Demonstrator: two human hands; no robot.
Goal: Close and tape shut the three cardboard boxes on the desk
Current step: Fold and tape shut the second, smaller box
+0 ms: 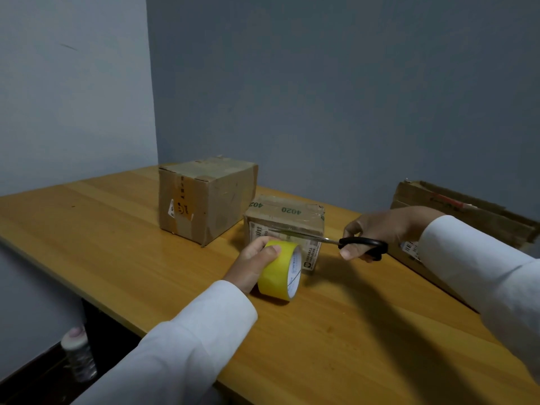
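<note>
My left hand (252, 263) grips a yellow tape roll (280, 271) just in front of a small closed cardboard box (287, 217) marked 4020. My right hand (385, 229) holds black-handled scissors (350, 243), their blades reaching left across the small box's front face, above the roll. A larger closed box (204, 200) with old tape and labels stands behind, to the left. A third box (455, 211) lies at the right, partly hidden by my right arm, its top flap raised.
The wooden desk (117, 244) sits in a corner between two grey walls. Its left edge runs diagonally. A small bottle-like object (77, 352) stands on the floor below at the left.
</note>
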